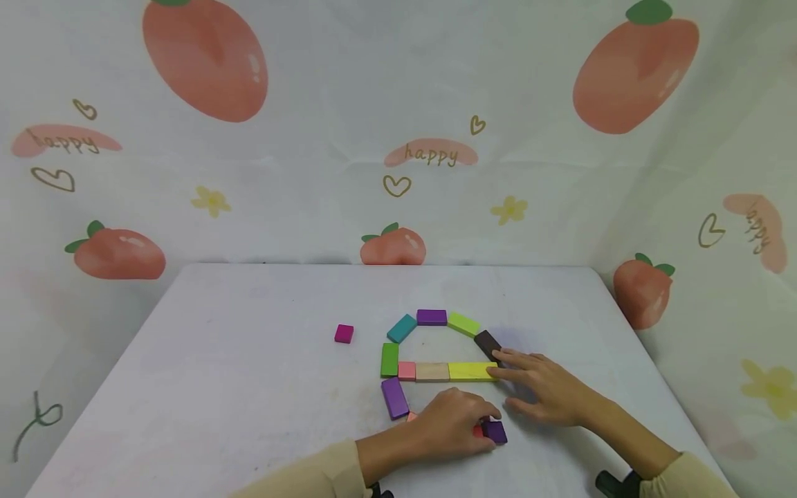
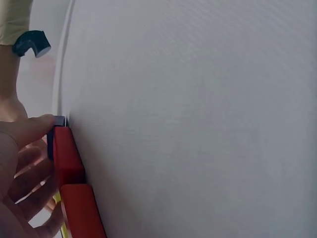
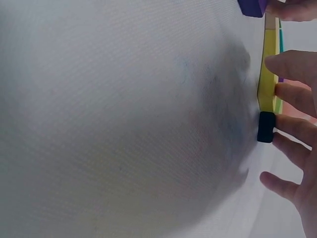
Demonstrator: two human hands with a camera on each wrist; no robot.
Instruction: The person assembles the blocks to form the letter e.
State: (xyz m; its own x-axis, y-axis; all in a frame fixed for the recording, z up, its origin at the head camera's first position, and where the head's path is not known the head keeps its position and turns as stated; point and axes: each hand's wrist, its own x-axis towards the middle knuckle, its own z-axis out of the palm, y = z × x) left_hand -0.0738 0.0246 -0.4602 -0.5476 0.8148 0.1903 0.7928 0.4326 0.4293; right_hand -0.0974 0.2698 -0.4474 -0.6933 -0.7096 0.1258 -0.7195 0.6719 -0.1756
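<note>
My left hand [image 1: 445, 425] pinches a dark purple block [image 1: 496, 432] between thumb and fingers, low on the white table. Against that block lies a red block [image 2: 68, 156], with an orange-red block [image 2: 83, 210] following it in line; the left hand mostly covers both in the head view. My right hand [image 1: 554, 391] spreads its fingers over the right side of the figure. Its fingertips touch a black block [image 1: 488, 345] and the end of a yellow block [image 1: 472, 372]. A tan block [image 1: 432, 372] and a pink block [image 1: 407, 371] continue the yellow one's row leftward.
Green [image 1: 389, 360], teal [image 1: 401, 328], purple [image 1: 432, 317] and lime [image 1: 463, 324] blocks form an arch above the row. Another purple block [image 1: 395, 398] slants below the green one. A magenta block [image 1: 344, 333] lies apart, left. Behind the table [image 1: 249, 360] hangs a fruit-patterned cloth [image 1: 324, 90].
</note>
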